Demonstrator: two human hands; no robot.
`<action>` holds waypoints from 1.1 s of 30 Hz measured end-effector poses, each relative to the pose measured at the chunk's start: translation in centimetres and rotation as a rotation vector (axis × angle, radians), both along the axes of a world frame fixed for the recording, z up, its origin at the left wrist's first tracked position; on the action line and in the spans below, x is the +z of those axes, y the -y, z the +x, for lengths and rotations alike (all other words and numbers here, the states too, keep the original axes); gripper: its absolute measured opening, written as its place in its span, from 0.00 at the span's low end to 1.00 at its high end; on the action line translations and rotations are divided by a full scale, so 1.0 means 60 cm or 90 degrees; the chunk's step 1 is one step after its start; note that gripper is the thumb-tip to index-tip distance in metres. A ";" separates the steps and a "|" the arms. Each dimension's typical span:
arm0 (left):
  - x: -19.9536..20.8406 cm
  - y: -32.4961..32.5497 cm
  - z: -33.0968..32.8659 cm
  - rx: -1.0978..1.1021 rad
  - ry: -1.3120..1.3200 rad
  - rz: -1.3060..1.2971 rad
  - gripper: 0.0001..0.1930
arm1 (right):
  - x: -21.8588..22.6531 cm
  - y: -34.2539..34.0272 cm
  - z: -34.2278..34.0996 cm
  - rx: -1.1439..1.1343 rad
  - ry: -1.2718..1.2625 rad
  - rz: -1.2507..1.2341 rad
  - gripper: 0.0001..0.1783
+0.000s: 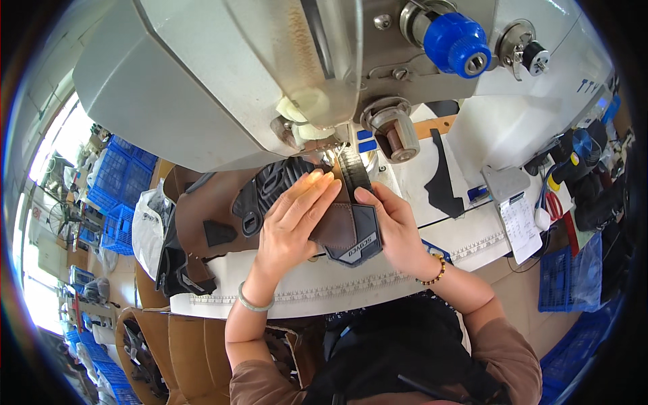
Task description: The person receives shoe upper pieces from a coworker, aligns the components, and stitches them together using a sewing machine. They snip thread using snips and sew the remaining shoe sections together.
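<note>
A brown and dark grey shoe upper piece (pixel 347 233) lies on the white sewing table (pixel 378 277) under the head of a large grey sewing machine (pixel 223 74). My left hand (pixel 293 219) lies flat on the piece, fingers stretched toward the needle area (pixel 331 145). My right hand (pixel 395 226) grips the piece's right edge beside a black ribbed strap (pixel 354 172) that runs up to the needle. A jade bangle circles my left wrist and a bead bracelet my right.
More brown and black upper pieces (pixel 202 223) are piled left of the machine. A cardboard box (pixel 175 351) of parts stands lower left. Blue crates (pixel 121 182) are stacked at far left, and one more blue crate (pixel 567 277) sits right. A black cut piece (pixel 442 179), a paper note (pixel 523 226) and tools lie right.
</note>
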State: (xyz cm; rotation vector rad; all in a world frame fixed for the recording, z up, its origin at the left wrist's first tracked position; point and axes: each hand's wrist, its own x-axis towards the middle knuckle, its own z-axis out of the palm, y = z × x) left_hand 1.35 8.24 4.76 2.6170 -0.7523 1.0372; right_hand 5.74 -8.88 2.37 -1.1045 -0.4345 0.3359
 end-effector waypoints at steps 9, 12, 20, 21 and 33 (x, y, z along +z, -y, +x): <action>-0.013 0.010 0.005 0.038 0.041 -0.064 0.35 | 0.031 0.025 0.011 0.051 -0.118 0.000 0.22; -0.009 0.016 0.002 0.045 0.048 -0.070 0.34 | 0.034 0.045 0.029 0.142 0.046 -0.179 0.18; 0.001 0.015 -0.003 0.053 0.030 -0.045 0.34 | 0.027 0.041 0.030 0.156 0.065 -0.078 0.13; -0.001 0.016 -0.004 0.053 0.036 -0.052 0.34 | 0.025 0.042 0.029 0.159 0.065 -0.078 0.13; -0.001 0.006 0.016 0.026 0.080 -0.077 0.31 | 0.050 0.047 0.045 0.144 0.070 -0.160 0.13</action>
